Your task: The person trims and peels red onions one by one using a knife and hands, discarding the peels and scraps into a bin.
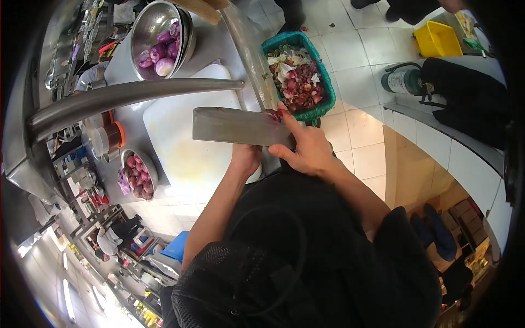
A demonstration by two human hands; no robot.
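Note:
A wide cleaver (235, 124) is held level in front of my body, its blade pointing left. My right hand (309, 147) grips its right end, thumb and index finger along the blade. Dark red onion scraps (274, 115) lie by the index fingertip. My left hand (246, 157) is under the blade, which hides its fingers. Below and left of the blade lies a white cutting board (180, 147). Peeled red onions (158, 53) fill part of a metal bowl (143, 27) at the upper left. A smaller bowl (154, 176) holds unpeeled red onions (136, 172).
A green-lined bin (328, 90) of peels and scraps stands beyond the table edge. A metal bar (136, 94) crosses above the board. Containers with orange rims (117, 134) stand at left. A fire extinguisher (402, 82) and yellow bin (439, 39) are at right; other people are around.

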